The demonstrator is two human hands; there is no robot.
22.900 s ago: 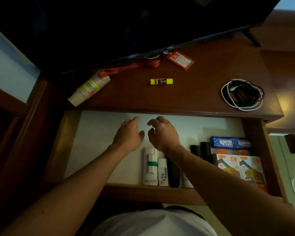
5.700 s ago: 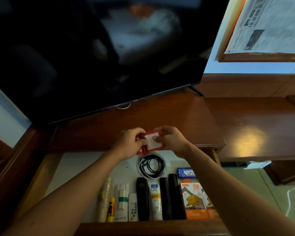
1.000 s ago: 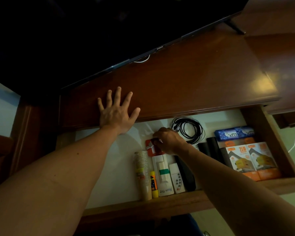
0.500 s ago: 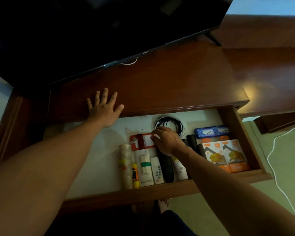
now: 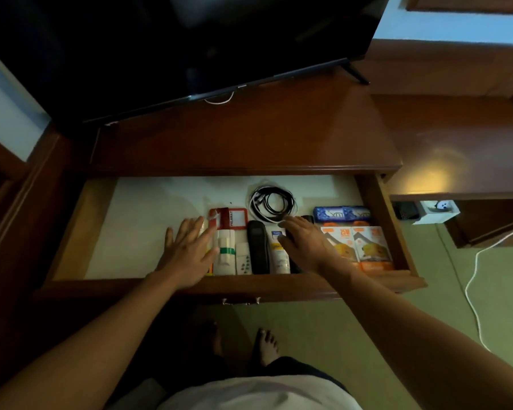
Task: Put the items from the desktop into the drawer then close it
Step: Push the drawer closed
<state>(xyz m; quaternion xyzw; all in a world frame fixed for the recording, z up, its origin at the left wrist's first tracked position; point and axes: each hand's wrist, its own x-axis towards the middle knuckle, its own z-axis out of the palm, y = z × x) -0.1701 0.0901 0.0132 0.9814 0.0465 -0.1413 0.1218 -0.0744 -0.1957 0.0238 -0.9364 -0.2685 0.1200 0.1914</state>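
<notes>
Scene: a person leans over an open wooden drawer (image 5: 71,247) beneath a desktop (image 5: 249,137) that carries only a dark television (image 5: 175,39)
Just changed: a second ago the left hand lay flat on the desktop and the right hand was setting the red badge holder (image 5: 228,218) down; now both hands hover low over the drawer's contents
Left hand (image 5: 187,250): fingers spread, palm down, holding nothing, over the left end of the row
Right hand (image 5: 302,241): fingers loosely spread, palm down, empty, over the dark tubes near the middle
Badge holder: flat on the white liner behind the row, long axis left to right, its strap end toward the left
Cable coil (image 5: 271,202): just right of the badge holder, toward the back of the drawer
Front row: white remotes (image 5: 234,255), a black remote (image 5: 258,250) and a tube (image 5: 279,250), long axes running front to back; orange boxes (image 5: 356,247) at the right
Task standing: judging by the bare desktop, everything appears stowed; the drawer is fully out, so pushing it shut is what remains
</notes>
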